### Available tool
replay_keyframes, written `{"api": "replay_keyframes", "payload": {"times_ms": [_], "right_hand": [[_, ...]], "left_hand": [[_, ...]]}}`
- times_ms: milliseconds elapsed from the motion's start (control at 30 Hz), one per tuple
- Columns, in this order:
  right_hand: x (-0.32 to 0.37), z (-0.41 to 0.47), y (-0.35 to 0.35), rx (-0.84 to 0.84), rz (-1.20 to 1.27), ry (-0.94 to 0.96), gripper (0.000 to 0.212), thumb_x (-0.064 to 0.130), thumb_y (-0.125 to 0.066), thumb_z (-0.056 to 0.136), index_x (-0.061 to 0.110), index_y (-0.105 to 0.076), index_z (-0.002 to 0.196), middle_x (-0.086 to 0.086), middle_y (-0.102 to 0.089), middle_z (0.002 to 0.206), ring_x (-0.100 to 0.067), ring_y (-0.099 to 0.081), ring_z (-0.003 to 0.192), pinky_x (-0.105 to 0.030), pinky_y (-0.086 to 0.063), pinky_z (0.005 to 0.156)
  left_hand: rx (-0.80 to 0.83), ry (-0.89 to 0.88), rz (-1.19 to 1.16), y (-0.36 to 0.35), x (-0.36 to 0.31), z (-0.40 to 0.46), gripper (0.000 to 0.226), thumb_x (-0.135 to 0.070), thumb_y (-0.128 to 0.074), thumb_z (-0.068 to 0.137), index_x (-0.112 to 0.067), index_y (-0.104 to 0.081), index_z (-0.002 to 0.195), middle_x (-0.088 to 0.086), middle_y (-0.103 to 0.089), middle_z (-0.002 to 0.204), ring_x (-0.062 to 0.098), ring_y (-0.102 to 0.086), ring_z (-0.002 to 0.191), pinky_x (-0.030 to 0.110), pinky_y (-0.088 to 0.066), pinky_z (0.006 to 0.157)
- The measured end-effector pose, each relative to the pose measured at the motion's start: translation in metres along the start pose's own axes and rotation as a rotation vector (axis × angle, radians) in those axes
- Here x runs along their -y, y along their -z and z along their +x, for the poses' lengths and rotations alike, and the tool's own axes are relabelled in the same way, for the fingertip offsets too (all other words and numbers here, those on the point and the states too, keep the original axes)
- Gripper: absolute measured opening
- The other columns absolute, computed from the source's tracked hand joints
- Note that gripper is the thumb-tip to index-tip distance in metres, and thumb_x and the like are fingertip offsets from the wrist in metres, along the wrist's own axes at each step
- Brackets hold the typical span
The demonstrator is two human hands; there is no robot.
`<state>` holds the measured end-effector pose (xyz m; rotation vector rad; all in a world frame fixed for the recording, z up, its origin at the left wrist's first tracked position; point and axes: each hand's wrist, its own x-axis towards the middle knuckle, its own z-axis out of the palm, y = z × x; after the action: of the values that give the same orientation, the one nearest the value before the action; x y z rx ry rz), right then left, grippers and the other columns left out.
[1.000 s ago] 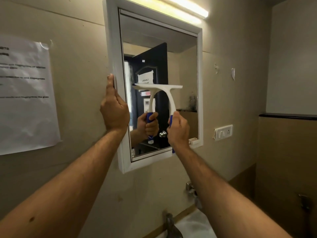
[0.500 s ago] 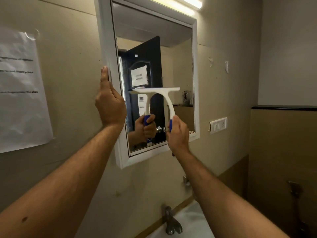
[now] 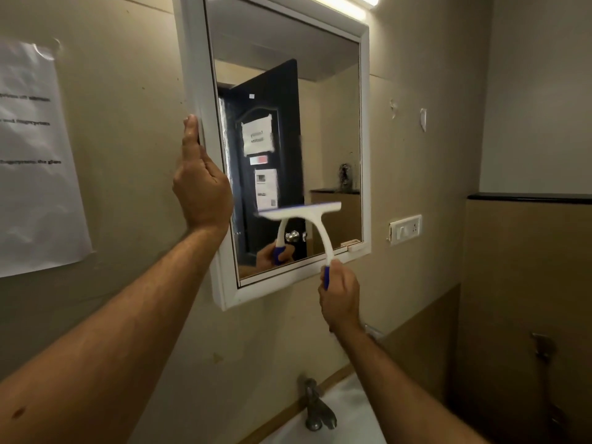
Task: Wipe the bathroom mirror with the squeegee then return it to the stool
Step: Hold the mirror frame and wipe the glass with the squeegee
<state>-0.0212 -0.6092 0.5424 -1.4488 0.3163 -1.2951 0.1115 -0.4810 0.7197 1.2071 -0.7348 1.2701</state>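
Head view. Item: squeegee (image 3: 301, 211), white curved plastic neck, blue handle, straight blade low on mirror (image 3: 333, 123) glass. Right hand (image 3: 339, 296): grip curled round the handle. Left hand (image 3: 201, 184): fingers straight along the smooth white frame. Likely risks: blade overrunning the bottom rail and streaking; frame shifting under pressure. Stool unseen.

The squeegee (image 3: 301, 212) blade is motion-blurred, its blue handle mostly hidden in the right hand (image 3: 339, 298). The wall notice (image 3: 38, 161) text is illegible.
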Motion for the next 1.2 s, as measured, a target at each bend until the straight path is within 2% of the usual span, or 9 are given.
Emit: {"api": "replay_keyframes", "payload": {"times_ms": [67, 200, 300, 400, 467, 567, 767, 1000, 1200], "right_hand": [[0.024, 0.014, -0.009, 0.012, 0.036, 0.006, 0.036, 0.046, -0.037, 0.091, 0.019, -0.053, 0.074, -0.002, -0.046, 0.062, -0.024, -0.043, 0.061, -0.038, -0.038, 0.060], [0.045, 0.024, -0.024, 0.006, 0.005, 0.035, 0.034, 0.038, -0.037, 0.102, 0.024, -0.052, 0.074, -0.002, -0.048, 0.067, -0.020, -0.047, 0.067, -0.040, -0.044, 0.065], [0.023, 0.006, -0.021, 0.037, -0.007, 0.024, 0.037, 0.052, -0.036, 0.092, 0.024, -0.051, 0.075, -0.006, -0.046, 0.065, -0.024, -0.045, 0.062, -0.038, -0.040, 0.059], [-0.013, -0.022, -0.016, 0.006, -0.036, 0.071, 0.032, 0.044, -0.037, 0.092, 0.024, -0.048, 0.070, 0.007, -0.044, 0.058, -0.009, -0.042, 0.054, -0.034, -0.036, 0.054], [-0.027, -0.034, -0.015, -0.001, -0.060, 0.089, 0.034, 0.047, -0.036, 0.092, 0.026, -0.047, 0.068, 0.008, -0.043, 0.055, -0.008, -0.041, 0.052, -0.034, -0.035, 0.052], [-0.024, -0.031, -0.016, 0.005, -0.078, 0.103, 0.036, 0.052, -0.034, 0.089, 0.025, -0.047, 0.069, 0.005, -0.042, 0.057, -0.009, -0.041, 0.053, -0.037, -0.037, 0.051], [0.021, -0.011, -0.033, 0.018, -0.047, 0.084, 0.032, 0.038, -0.035, 0.101, 0.024, -0.053, 0.078, -0.009, -0.050, 0.071, -0.020, -0.048, 0.065, -0.036, -0.041, 0.058], [-0.003, -0.034, -0.025, 0.003, -0.089, 0.067, 0.032, 0.042, -0.034, 0.097, 0.026, -0.048, 0.073, -0.001, -0.043, 0.063, -0.016, -0.044, 0.059, -0.035, -0.040, 0.055], [0.034, -0.011, -0.035, 0.005, -0.045, 0.066, 0.035, 0.035, -0.034, 0.103, 0.022, -0.052, 0.077, -0.004, -0.047, 0.066, -0.016, -0.046, 0.062, -0.032, -0.040, 0.057]], "left_hand": [[-0.007, 0.000, 0.002, 0.001, 0.000, -0.001, 0.043, -0.020, -0.032, 0.105, -0.009, -0.040, 0.145, 0.003, -0.049, 0.145, 0.015, -0.049, 0.131, 0.013, -0.038, 0.107], [-0.011, 0.000, 0.013, 0.001, -0.001, 0.000, 0.043, -0.020, -0.033, 0.104, -0.008, -0.041, 0.144, 0.003, -0.050, 0.145, 0.013, -0.050, 0.129, 0.004, -0.033, 0.103], [-0.012, -0.004, 0.009, 0.002, -0.002, 0.000, 0.042, -0.016, -0.033, 0.104, -0.006, -0.042, 0.144, 0.006, -0.050, 0.144, 0.014, -0.049, 0.129, 0.001, -0.031, 0.103], [-0.014, 0.011, -0.004, 0.005, -0.004, -0.002, 0.041, -0.013, -0.035, 0.104, -0.006, -0.044, 0.142, 0.006, -0.052, 0.142, 0.013, -0.050, 0.127, -0.001, -0.031, 0.100], [-0.023, 0.028, -0.010, 0.006, -0.006, -0.002, 0.040, -0.013, -0.035, 0.103, -0.006, -0.046, 0.141, 0.006, -0.054, 0.140, 0.016, -0.053, 0.126, -0.001, -0.032, 0.099], [-0.033, 0.037, -0.014, 0.007, -0.007, -0.002, 0.039, -0.011, -0.036, 0.102, -0.005, -0.048, 0.139, 0.005, -0.056, 0.138, 0.004, -0.050, 0.122, -0.002, -0.033, 0.097], [-0.034, 0.080, -0.028, 0.005, -0.002, -0.001, 0.038, -0.011, -0.038, 0.102, -0.009, -0.050, 0.138, 0.000, -0.060, 0.132, -0.008, -0.048, 0.109, -0.004, -0.034, 0.091], [-0.017, 0.105, -0.109, 0.006, -0.001, 0.000, 0.039, -0.003, -0.037, 0.100, -0.006, -0.052, 0.136, -0.006, -0.058, 0.126, -0.036, -0.040, 0.096, -0.009, -0.032, 0.086], [0.011, 0.104, -0.075, 0.011, -0.004, 0.000, 0.041, -0.002, -0.038, 0.099, -0.007, -0.051, 0.137, 0.005, -0.061, 0.131, -0.035, -0.041, 0.095, -0.011, -0.031, 0.082]]}}
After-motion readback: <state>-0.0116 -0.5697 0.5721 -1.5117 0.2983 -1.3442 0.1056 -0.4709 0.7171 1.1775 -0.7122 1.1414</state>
